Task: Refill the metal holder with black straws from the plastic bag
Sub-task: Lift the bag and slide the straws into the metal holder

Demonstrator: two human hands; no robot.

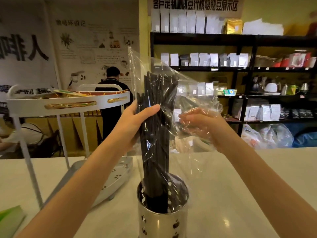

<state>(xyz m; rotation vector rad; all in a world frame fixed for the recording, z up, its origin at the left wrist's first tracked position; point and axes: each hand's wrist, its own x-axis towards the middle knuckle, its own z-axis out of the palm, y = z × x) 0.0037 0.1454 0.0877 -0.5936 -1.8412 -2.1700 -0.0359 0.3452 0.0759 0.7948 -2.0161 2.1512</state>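
Bundle of long black straws (pixel 155 134) stood upright, lower ends set down inside the perforated cylindrical metal holder (pixel 162 219), which stands on the white counter (pixel 231 194). Clear crinkled plastic bag (pixel 171 79) is wrapped round the upper part of the bundle, above the holder, with its open mouth flaring upward.

Left hand (pixel 135 121) is held well above the holder, to its left; fingers and thumb are curled round the bundle through the plastic at mid-height. Right hand (pixel 202 126) is seen above and right of the holder, under a loose fold of the bag; fingers are bent into the film, gripping it.

Writing: a banner (pixel 195 5) far behind the holder carries large Chinese characters, too blurred to be read with certainty. Wall posters (pixel 82 48) to the upper left show large black strokes and small text, illegible.

Holder base is cut off at the lower frame edge. Straw ends inside the holder are partly hidden by its rim. Right fingertips are obscured by glare on the plastic. White two-tier wire rack (pixel 68 103) stands left of the holder
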